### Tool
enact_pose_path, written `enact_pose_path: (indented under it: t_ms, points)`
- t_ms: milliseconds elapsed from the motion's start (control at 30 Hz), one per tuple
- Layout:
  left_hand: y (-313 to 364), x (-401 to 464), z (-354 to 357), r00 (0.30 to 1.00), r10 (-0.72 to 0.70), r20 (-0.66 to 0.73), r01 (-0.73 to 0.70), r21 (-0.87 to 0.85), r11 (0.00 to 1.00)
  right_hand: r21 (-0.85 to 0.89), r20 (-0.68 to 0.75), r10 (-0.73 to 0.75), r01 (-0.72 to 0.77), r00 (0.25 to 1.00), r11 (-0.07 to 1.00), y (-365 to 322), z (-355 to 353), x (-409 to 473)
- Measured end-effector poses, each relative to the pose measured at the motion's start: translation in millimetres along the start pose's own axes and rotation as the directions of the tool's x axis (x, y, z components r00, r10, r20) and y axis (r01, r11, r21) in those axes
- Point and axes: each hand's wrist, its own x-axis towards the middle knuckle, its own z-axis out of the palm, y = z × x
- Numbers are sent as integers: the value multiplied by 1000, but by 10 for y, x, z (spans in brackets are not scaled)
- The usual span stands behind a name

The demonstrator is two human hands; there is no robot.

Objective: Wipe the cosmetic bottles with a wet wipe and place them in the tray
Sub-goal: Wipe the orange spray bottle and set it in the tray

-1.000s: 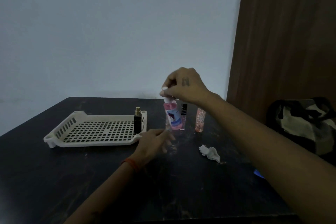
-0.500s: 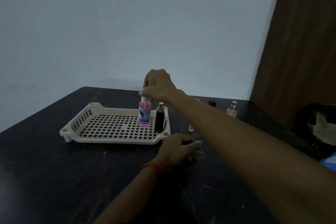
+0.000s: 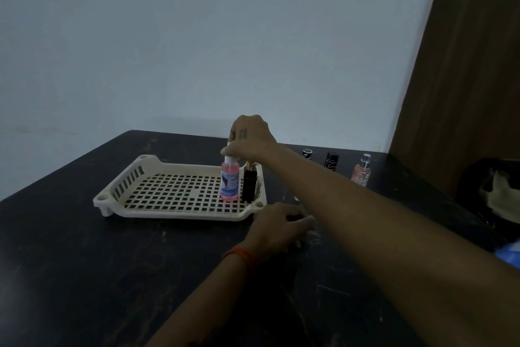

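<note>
A cream slotted tray point(image 3: 174, 215) sits on the dark table point(image 3: 84, 262). At its right end a pink bottle point(image 3: 230, 183) with a white cap stands upright beside a black bottle point(image 3: 250, 186) with a gold top. My right hand point(image 3: 249, 137) pinches the pink bottle's cap from above. My left hand point(image 3: 277, 224) rests on the table just off the tray's front right corner, its fingers stretched toward a pale wet wipe point(image 3: 311, 234), which is mostly hidden. My right forearm crosses above the left hand.
Two black tubes point(image 3: 307, 155) point(image 3: 332, 161) and a pink glitter spray bottle point(image 3: 362, 170) stand on the table behind my right arm. A dark bag point(image 3: 495, 192) sits at the right edge, with a blue object point(image 3: 509, 255) below it. A wall stands behind the table.
My right hand carried the pink bottle left from the group on the table into the tray and stood it beside the black bottle. My left hand moved onto the wipe.
</note>
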Motion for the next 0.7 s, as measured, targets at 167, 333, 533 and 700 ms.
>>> enact_pose_path:
  t_ms: [167, 333, 533, 700]
  points:
    - [4, -35, -3, 1000, -9, 3, 9, -20, 1000, 68, -14, 10, -9, 1000, 998, -24, -251, -128]
    - [56, -73, 34, 996, -46, -71, 38, -113, 993, 102, -111, 43, -31, 993, 994, 232, -896, -587]
    - [281, 34, 291, 990, -68, -127, 50, -140, 989, 97, -104, 226, -216, 969, 971, 1042, -1339, -1507]
    - [477, 298, 567, 991, 5, -133, -14, -65, 998, -20, 51, 300, -299, 953, 954, 1446, -1094, -2074]
